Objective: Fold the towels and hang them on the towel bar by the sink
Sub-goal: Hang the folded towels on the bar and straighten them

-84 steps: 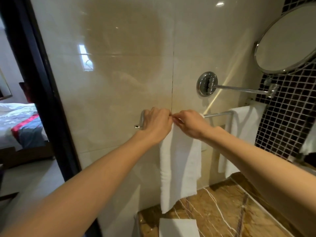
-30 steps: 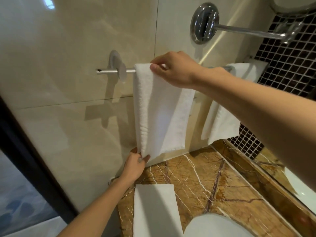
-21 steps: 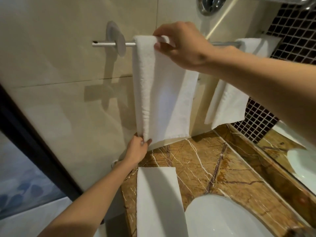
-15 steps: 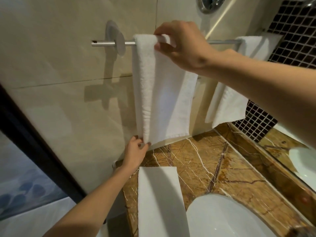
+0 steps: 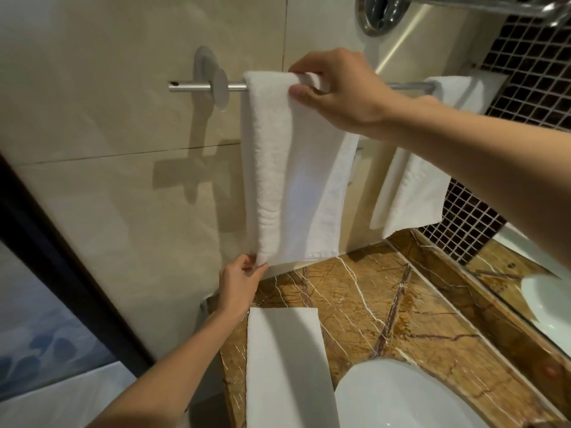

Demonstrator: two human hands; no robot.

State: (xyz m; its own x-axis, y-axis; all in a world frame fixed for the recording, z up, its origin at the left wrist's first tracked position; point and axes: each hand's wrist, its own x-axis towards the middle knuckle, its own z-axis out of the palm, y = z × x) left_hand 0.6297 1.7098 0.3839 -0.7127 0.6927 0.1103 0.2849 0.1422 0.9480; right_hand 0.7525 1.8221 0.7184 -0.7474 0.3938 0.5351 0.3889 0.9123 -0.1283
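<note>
A folded white towel (image 5: 287, 168) hangs over the chrome towel bar (image 5: 191, 87) on the beige wall. My right hand (image 5: 336, 91) pinches the towel's top fold where it lies over the bar. My left hand (image 5: 239, 281) grips the towel's lower left corner just above the counter. A second white towel (image 5: 414, 186) hangs further right on the same bar. A third folded white towel (image 5: 284, 362) lies flat on the marble counter (image 5: 386, 307) below.
A white basin (image 5: 401, 400) sits at the counter's near right. A chrome mirror mount (image 5: 381, 12) and its arm stick out of the wall above the bar. Dark mosaic tile (image 5: 531, 57) and a mirror edge fill the right. A dark door frame (image 5: 61, 267) runs down the left.
My left hand left the bar and went down to the towel's lower corner. The view dropped toward the counter and basin. In the last second the hands and towel barely shifted.
</note>
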